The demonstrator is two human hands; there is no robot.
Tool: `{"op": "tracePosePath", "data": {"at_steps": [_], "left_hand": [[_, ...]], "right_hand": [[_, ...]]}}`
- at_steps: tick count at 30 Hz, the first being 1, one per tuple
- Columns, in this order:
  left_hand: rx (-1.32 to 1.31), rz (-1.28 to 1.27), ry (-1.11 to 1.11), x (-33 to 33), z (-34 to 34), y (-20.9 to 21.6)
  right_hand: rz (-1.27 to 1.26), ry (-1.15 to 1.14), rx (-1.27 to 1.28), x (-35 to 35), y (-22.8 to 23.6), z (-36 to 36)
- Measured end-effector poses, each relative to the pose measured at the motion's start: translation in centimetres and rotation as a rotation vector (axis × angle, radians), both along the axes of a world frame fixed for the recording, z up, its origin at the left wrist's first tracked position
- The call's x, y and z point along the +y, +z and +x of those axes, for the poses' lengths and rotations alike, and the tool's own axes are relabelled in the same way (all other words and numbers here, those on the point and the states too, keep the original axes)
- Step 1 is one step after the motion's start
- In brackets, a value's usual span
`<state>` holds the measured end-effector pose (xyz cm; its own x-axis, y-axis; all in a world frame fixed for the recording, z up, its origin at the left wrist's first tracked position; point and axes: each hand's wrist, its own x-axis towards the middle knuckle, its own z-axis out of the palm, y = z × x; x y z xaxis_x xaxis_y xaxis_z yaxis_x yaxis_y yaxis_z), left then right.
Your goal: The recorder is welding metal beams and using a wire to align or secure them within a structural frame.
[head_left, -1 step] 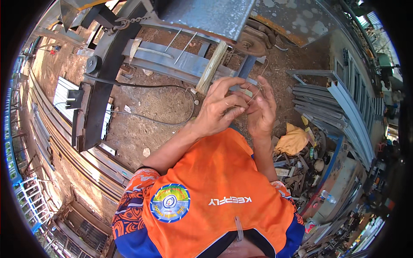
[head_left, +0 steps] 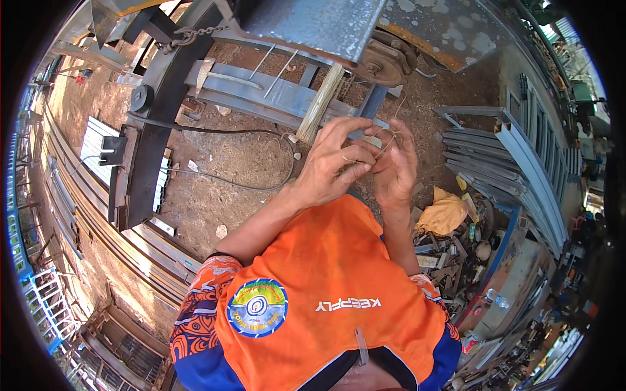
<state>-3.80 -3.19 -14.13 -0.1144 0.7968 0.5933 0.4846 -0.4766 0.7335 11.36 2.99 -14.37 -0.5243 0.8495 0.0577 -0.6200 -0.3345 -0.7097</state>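
A thin tan strand, string or fine wire, runs between my two hands in front of my chest. My left hand pinches it, with thumb and fingers drawn together. The fingers of my right hand are bent around the strand, palm turned toward my left hand. A loose end curls up past the right fingertips. Where exactly each finger presses on it is partly hidden. Just beyond my left hand is a pale, straw-coloured post or bundle, its near end at the knuckles.
A steel beam stands at left, with a chain at its top. A black cable loops over the dirt floor. At right are stacked grey steel sections, a yellow-orange cloth or bag and scrap metal. A metal plate overhangs ahead.
The fingers of my right hand have shifted very slightly, and the strand with them. My left hand has hardly moved.
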Motion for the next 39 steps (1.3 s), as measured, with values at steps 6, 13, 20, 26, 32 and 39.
{"op": "tracePosePath", "data": {"at_steps": [6, 13, 20, 26, 32, 39], "left_hand": [[0.143, -0.03, -0.154, -0.5, -0.1, 0.0], [-0.989, -0.266, -0.385, 0.0, -0.2, -1.8], [-0.839, -0.474, -0.349, 0.8, -0.5, -2.2], [-1.553, -0.427, -0.535, 0.8, -2.6, -0.4], [-0.431, -0.601, -0.437, -0.1, -5.6, 1.4], [0.306, -0.446, -0.077, -0.5, -7.8, 4.0]], "right_hand": [[-0.051, 0.03, 0.157, 0.6, -2.2, 0.4], [-0.156, 0.193, 0.241, 0.5, -1.6, 1.0], [-0.133, 0.39, 0.245, 0.0, -2.4, 0.5], [-0.123, 0.423, 0.244, -0.3, -3.2, 0.5], [-0.034, 0.442, 0.257, 0.6, -2.6, 1.1], [0.082, 0.289, 0.079, 1.2, -2.9, 1.7]]}}
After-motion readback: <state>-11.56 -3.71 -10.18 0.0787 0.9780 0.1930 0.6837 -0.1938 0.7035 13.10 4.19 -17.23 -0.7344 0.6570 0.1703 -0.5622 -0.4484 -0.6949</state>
